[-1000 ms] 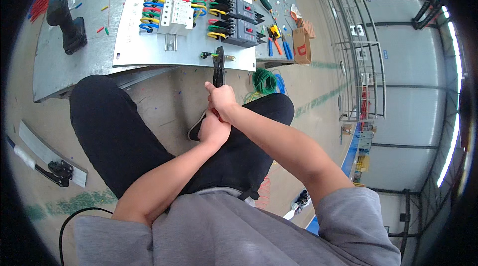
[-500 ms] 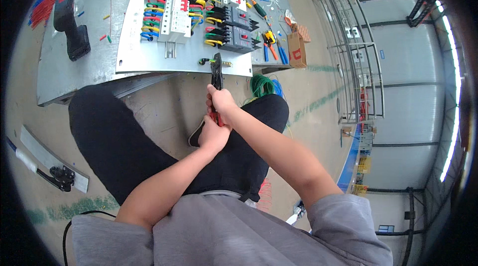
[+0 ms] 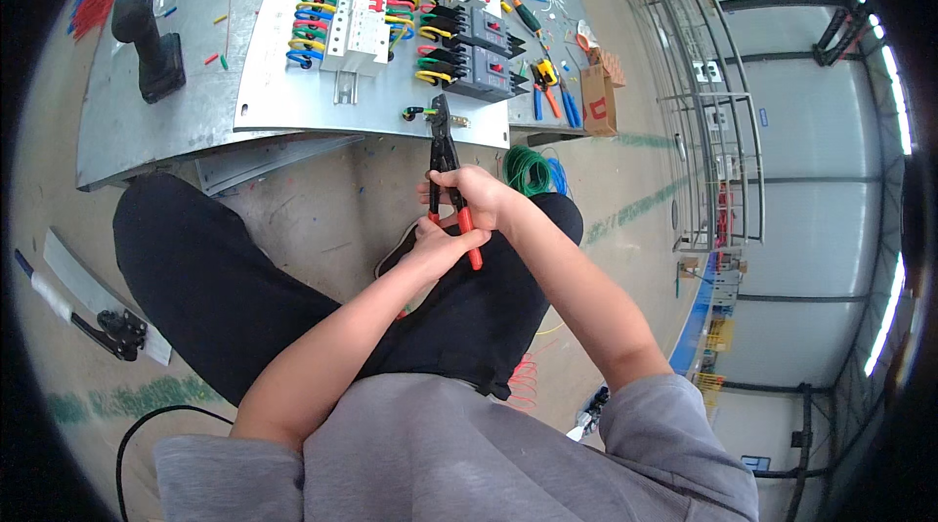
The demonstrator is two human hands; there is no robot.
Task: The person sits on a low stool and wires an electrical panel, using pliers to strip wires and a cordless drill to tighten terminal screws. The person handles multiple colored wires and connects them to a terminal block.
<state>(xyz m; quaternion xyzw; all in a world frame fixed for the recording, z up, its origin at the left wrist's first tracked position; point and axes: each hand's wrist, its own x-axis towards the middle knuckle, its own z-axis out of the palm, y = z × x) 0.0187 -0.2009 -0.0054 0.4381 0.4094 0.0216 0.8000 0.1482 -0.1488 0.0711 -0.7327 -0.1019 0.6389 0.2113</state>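
Note:
A crimping plier (image 3: 443, 146) with a black head and red handles is held between both my hands, its handles spread apart. My right hand (image 3: 477, 192) wraps the handles just below the pivot. Lower down, my left hand (image 3: 437, 247) closes around the red grips, its thumb reaching toward the right handle. The plier's jaws are at a short green-yellow wire with a black end (image 3: 418, 113), near a small brass terminal bar (image 3: 459, 121) on the front edge of a white mounting plate (image 3: 293, 112). Whether the jaws touch the wire is hard to see.
On the plate sit white breakers (image 3: 357, 29) and dark grey breakers (image 3: 481, 73) with coloured wire loops. A cordless tool (image 3: 147, 34) lies on the metal table at left. Hand tools (image 3: 552, 97) and a cardboard box (image 3: 598, 102) are at right; green wire coils (image 3: 526, 170) hang below.
The plier's handles have opened from pressed together to spread apart. My hands have loosened and shifted slightly right, and the whole view has moved a little.

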